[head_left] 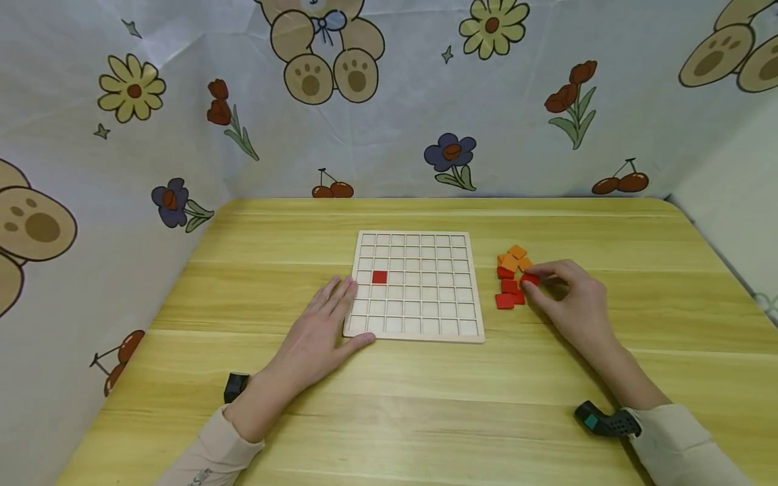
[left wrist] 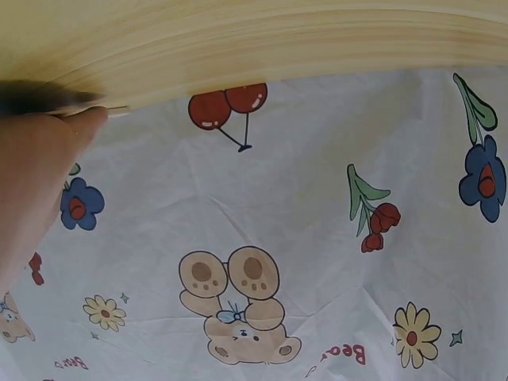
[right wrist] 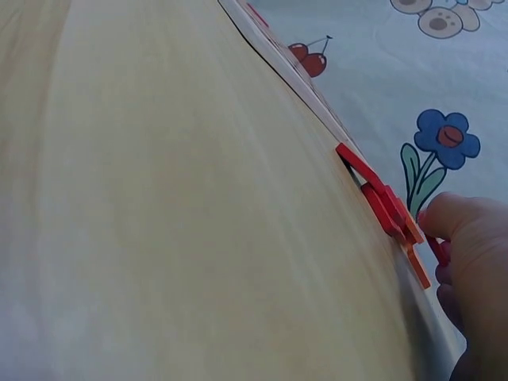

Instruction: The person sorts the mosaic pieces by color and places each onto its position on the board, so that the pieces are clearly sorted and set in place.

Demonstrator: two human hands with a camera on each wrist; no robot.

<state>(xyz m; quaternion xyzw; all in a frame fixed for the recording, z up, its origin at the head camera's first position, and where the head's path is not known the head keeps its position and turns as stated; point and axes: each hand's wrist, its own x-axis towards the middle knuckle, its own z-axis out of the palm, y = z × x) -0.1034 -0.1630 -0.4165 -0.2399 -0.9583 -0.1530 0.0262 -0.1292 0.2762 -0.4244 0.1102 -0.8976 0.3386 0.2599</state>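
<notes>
A pale wooden grid board lies on the table with one red square tile in a cell toward its left side. My left hand rests along the board's left edge, fingers extended and thumb at the near corner. To the right of the board, my right hand pinches a red tile between thumb and fingers. That tile is at the edge of a loose pile of red tiles and orange tiles. In the right wrist view the pinched red tile is partly hidden by the fingers.
The wooden table reaches back to a white cloth printed with bears, flowers and cherries, which also hangs along the left side. Black bands with small devices sit on both wrists, the right band near the sleeve.
</notes>
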